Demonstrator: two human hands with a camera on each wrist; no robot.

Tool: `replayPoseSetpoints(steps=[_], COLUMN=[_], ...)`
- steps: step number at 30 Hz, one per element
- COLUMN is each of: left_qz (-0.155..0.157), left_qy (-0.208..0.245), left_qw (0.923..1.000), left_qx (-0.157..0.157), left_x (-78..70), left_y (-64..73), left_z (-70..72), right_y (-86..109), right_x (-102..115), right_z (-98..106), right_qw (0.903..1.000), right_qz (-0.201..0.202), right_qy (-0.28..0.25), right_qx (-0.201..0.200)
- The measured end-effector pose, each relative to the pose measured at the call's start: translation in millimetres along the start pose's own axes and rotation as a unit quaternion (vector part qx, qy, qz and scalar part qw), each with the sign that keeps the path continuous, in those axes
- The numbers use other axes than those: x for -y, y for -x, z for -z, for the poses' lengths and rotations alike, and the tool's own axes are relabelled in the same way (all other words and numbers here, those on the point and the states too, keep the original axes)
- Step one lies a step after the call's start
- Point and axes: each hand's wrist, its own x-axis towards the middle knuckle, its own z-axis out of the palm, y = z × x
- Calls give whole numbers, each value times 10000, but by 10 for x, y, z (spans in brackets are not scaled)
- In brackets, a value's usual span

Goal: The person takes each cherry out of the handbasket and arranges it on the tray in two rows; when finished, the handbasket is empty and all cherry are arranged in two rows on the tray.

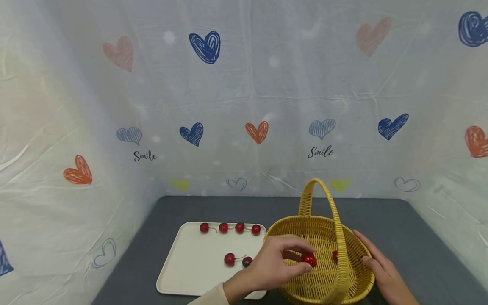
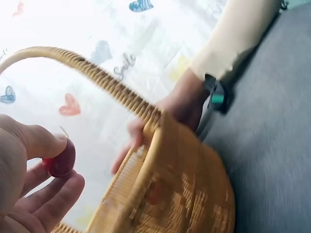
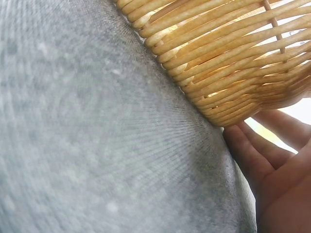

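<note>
My left hand pinches a red cherry between thumb and fingers, over the yellow wicker basket. The cherry's thin stem shows in the left wrist view, where the cherry is at the fingertips. Another cherry lies inside the basket, partly hidden behind its tall arched handle. On the basket's right side rests my right hand, its fingers fairly straight along the outer wall and the thumb at the rim. In the right wrist view these fingers touch the weave low down.
Left of the basket lies a white tray bearing several cherries, with a row along its far edge. Basket and tray stand on a dark grey tabletop. A white curtain printed with hearts closes off the back and sides.
</note>
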Motion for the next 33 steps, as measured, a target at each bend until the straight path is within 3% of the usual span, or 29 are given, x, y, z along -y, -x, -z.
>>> replayPoseSetpoints(steps=[5, 10, 13, 17, 26, 33], left_qz=[-88, -134, 275, 787, 1014, 765], left_qy=[-150, -286, -395, -814, -2052, -2322], left_qw=[9992, 9982, 9961, 9874, 9561, 9520], left_qx=[-363, -518, -734, -1106, -1828, -1841], left_x=[3, 31, 19, 12, 92, 247], left_y=[239, 542, 743, 985, 1362, 1488], left_z=[286, 566, 722, 934, 1310, 1468], right_y=[-6, 8, 13, 6, 1, 6], right_x=[14, 24, 25, 25, 19, 41], right_z=[2, -1, -2, -2, 10, 1], right_qw=[9999, 9999, 9999, 9998, 9996, 9999], right_qz=[-137, -120, -108, -129, -93, -109], right_qy=[12, 60, 92, 137, 271, -21], right_qx=[19, -8, -6, -17, -69, 13])
